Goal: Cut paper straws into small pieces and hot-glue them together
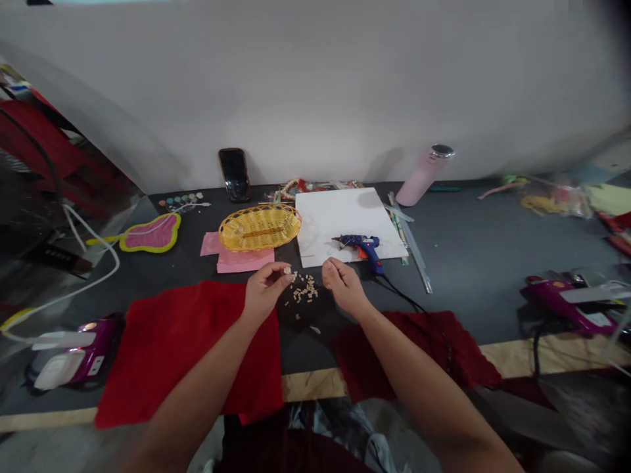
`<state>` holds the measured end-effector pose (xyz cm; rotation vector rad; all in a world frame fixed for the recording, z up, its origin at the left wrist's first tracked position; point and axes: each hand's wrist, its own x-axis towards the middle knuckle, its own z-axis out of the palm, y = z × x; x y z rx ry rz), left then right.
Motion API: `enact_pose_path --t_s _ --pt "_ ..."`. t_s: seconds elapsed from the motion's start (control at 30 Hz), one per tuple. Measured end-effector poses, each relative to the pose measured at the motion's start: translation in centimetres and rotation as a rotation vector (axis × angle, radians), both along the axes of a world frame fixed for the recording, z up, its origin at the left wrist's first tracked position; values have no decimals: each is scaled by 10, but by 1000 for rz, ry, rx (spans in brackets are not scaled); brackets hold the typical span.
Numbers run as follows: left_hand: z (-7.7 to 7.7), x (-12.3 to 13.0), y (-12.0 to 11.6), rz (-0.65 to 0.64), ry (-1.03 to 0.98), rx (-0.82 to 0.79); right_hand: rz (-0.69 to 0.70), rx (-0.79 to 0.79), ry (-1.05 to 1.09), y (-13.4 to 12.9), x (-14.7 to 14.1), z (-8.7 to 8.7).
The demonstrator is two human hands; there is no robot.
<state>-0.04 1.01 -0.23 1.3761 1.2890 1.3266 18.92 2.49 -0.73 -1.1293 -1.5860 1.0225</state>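
Observation:
Between thumb and fingers, my left hand (266, 289) pinches a small pale piece (287, 270), too small to name surely. My right hand (344, 284) is closed with the fingertips pressed together; whatever it may hold is hidden. On the dark table between both hands lie several tiny beige pieces (306, 290) in a loose pile. A blue glue gun (362, 243) rests just beyond my right hand, partly on a white board (340, 210). Past my left hand stands a yellow woven basket (260, 228) on pink sheets (245, 261).
Red cloth (192, 341) lies under my left forearm, dark red cloth (424, 335) under the right. At the back are a phone (234, 174) and a pink bottle (421, 176). Clear glue sticks (417, 253) lie right of the board. Purple devices (91, 348) sit at both sides.

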Motion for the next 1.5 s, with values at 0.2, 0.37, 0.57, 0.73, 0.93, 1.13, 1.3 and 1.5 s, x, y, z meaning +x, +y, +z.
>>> enact_pose_path --t_s 0.2,0.37,0.57,0.73,0.93,1.13,1.3,1.5 --pt "0 0 -2 -37 179 105 34 -16 5 -1 -2 12" --pt "2 3 -4 -80 313 274 313 -209 124 -4 -7 14" --pt "-1 5 -6 -123 354 259 353 -249 144 -5 -12 2" --pt "-5 4 -6 -145 120 20 218 -17 -58 -3 -8 6" --pt "2 6 -5 -146 76 -80 225 194 -193 -4 -10 7" --pt "-1 6 -6 -139 -28 -114 208 281 -234 -6 -13 3" --pt "-5 9 -6 -124 -188 -229 170 287 -235 -6 -14 1" --pt "-1 13 -8 -200 -444 -339 105 291 -180 -6 -13 0"
